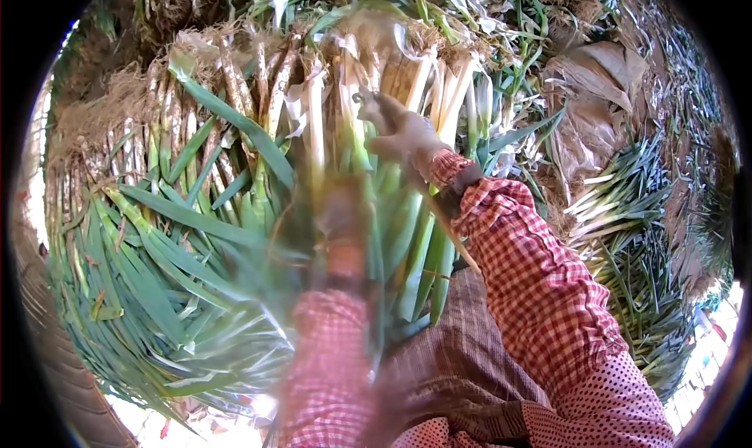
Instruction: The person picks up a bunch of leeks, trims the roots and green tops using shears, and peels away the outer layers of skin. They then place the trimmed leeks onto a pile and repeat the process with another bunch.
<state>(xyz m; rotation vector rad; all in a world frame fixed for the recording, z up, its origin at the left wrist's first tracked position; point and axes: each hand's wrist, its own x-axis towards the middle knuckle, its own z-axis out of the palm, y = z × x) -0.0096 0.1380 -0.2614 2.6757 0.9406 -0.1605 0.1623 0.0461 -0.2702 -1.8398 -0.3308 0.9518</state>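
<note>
Leeks or large green onions with white stems and rooty tops lie in front of me. My right hand reaches over the pale stems in the middle, its fingers partly bent; whether it grips a stem is unclear. Smeared by motion, my left hand is over the green leaves just left of centre, and its fingers cannot be made out. Beneath and beside the hands, several peeled stalks show clean white stems. A broad green leaf slants across the unpeeled, soil-stained stalks to the left.
A large heap of leafy stalks fills the left side. At the right lie brown crumpled sheeting and a pile of cleaned stalks with dark green leaves. Brown checked cloth covers my lap.
</note>
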